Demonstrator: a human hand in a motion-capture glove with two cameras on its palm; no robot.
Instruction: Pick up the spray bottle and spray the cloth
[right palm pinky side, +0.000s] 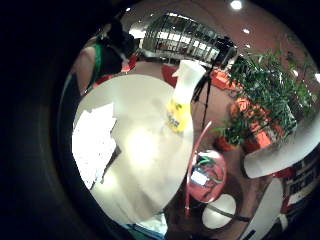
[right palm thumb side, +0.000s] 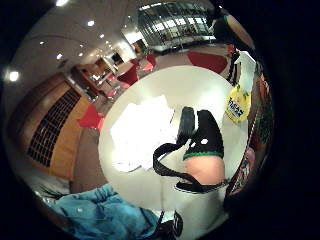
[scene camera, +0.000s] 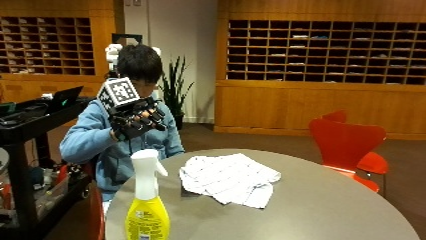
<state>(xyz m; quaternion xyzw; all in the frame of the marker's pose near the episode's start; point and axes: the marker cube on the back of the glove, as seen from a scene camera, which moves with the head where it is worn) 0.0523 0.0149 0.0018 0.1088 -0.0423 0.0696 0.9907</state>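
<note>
A yellow spray bottle (scene camera: 146, 210) with a white trigger head stands upright near the round table's edge, on the person's right-hand side. A white checked cloth (scene camera: 227, 177) lies crumpled near the middle of the table (scene camera: 319, 205). My gloved right hand (scene camera: 136, 120) is raised in the air above and behind the bottle, well apart from it, with relaxed fingers and nothing in it. Both palm views look down on the table: the bottle (right palm pinky side: 181, 102) (right palm thumb side: 239, 97) stands beside the cloth (right palm pinky side: 95, 142) (right palm thumb side: 142, 132), and the gloved thumb (right palm thumb side: 205, 137) shows over the table.
A red chair (scene camera: 349, 145) stands at the table's far right. A black cart (scene camera: 33, 165) with equipment is on the left beside the person. Wooden pigeonhole shelves line the back wall. A potted plant (scene camera: 174, 85) stands behind the person.
</note>
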